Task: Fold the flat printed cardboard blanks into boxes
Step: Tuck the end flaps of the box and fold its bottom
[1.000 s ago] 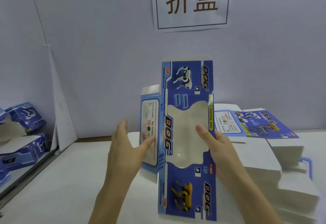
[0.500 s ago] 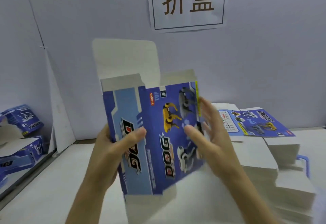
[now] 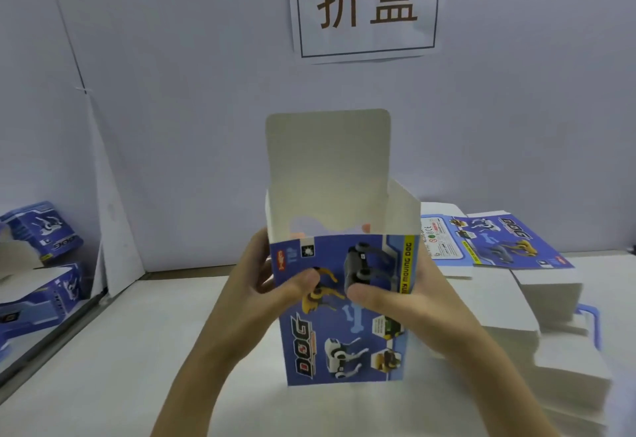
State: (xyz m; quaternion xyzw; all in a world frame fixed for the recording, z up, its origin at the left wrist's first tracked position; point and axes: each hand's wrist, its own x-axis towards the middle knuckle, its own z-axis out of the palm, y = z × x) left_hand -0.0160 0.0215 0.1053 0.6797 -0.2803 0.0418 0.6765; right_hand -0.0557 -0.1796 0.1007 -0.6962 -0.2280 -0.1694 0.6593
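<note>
Box is popped into an upright sleeve above the table, top flap still up, left hand and right hand gripping its sides with thumbs on the printed front; squeezing too hard risks racking or creasing the panels before the flaps tuck.

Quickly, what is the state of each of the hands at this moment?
Left hand: grips the opened box, thumb on its printed front.
Right hand: grips the same box, thumb on front.
</note>
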